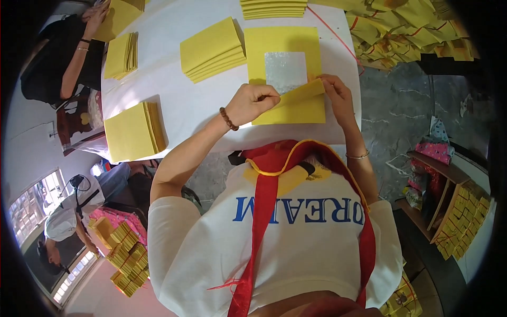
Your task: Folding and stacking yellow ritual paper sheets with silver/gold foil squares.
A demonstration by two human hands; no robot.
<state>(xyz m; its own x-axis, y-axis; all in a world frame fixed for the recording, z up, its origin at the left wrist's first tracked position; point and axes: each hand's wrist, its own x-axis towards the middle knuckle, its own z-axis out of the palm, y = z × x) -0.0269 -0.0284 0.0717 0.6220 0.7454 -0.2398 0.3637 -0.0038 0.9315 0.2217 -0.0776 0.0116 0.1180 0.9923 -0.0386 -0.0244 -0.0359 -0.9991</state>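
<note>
A yellow paper sheet [255, 47] with a silver foil square [285, 68] in its middle lies on the white table in front of me. A strip of yellow paper is raised in a slanting fold across the lower edge of the foil. My left hand [256, 103], closed in a pinch, grips the fold's left end. At the right end, my right hand [339, 98] pinches the paper between thumb and fingers. Whether more sheets lie directly under this one, I cannot tell.
Fanned yellow paper [211, 50] lies just left of the sheet, with folded stacks [132, 132] farther left. Another pile [273, 9] sits beyond. A red string [335, 34] crosses the table's right side. Co-workers are at left; bundled yellow paper [406, 31] fills the far right.
</note>
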